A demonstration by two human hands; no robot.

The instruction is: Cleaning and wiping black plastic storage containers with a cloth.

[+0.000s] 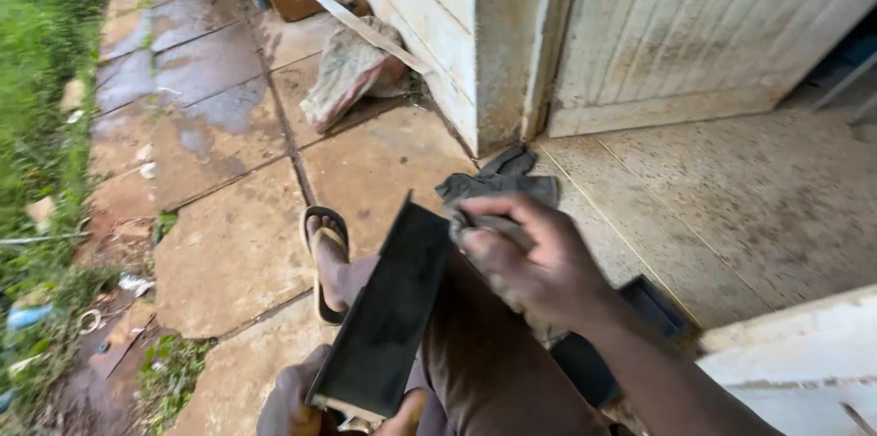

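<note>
So here we've got our right hand [534, 262] bunched up around a grey rag [498, 191], fingers curled and pressed down on the cloth, squeezing it against the top edge of a flat black rectangular panel [388, 308]. The loose end of the rag sticks out past the knuckles, away from us.

Our left hand [301, 404] is at the low end of that panel, thumb and fingers clamped on its bottom edge, propping it up tilted. It's partly cut off by the frame, so we can't see the whole grip. The panel runs slanted between the two hands and rests over our leg in brown trousers [493, 363].

Just past the panel on the left-hand side, our foot sits in a black flip-flop [324, 258] on wet paving slabs [233, 244]. Below the right wrist there's another dark tray-like piece [653, 304], touching the speckled doorstep [731, 208].

Further out from the rag hand: a whitish door [703, 25], a grubby wall corner [502, 43], a crumpled sack [347, 75] with a wooden strip [365, 32] lying on it, and grass [46, 80] way off beyond the left hand.
</note>
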